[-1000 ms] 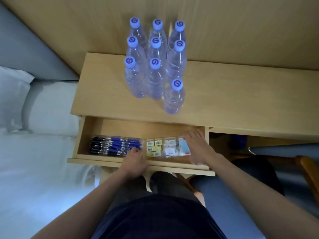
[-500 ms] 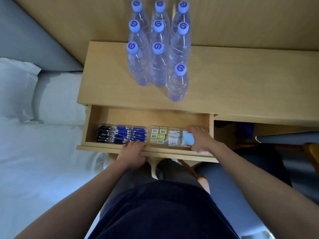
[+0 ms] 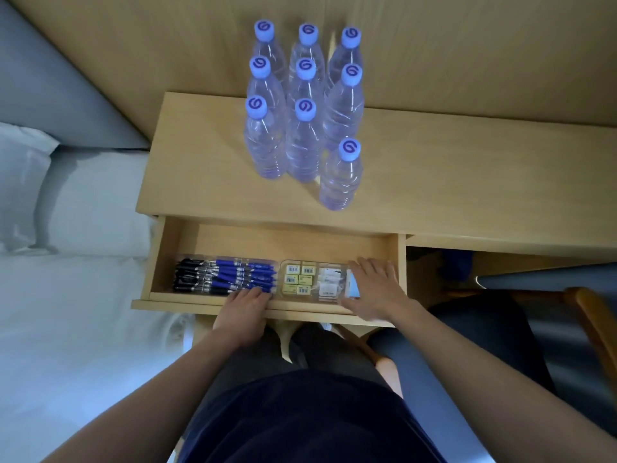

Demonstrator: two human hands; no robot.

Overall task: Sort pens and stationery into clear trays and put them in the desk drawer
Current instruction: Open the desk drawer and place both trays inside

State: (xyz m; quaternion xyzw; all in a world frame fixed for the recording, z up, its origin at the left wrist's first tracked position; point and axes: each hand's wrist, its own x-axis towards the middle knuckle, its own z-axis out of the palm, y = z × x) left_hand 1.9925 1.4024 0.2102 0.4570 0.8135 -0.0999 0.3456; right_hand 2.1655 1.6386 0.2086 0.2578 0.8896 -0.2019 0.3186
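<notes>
Below the table (image 3: 434, 182), the drawer (image 3: 267, 242) holds a pen tray (image 3: 227, 275) hooked by the curled left hand (image 3: 245, 307) and a stationery tray (image 3: 314, 279) pressed by the flat right hand (image 3: 374, 289), seemingly to seat both.

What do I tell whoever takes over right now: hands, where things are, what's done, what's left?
Left hand: on the front of the drawer, fingers at the pen tray; grip unclear.
Right hand: lies flat on the right end of the stationery tray.
Done: both trays sit side by side in the open drawer.
Left: probably just closing the drawer.
</notes>
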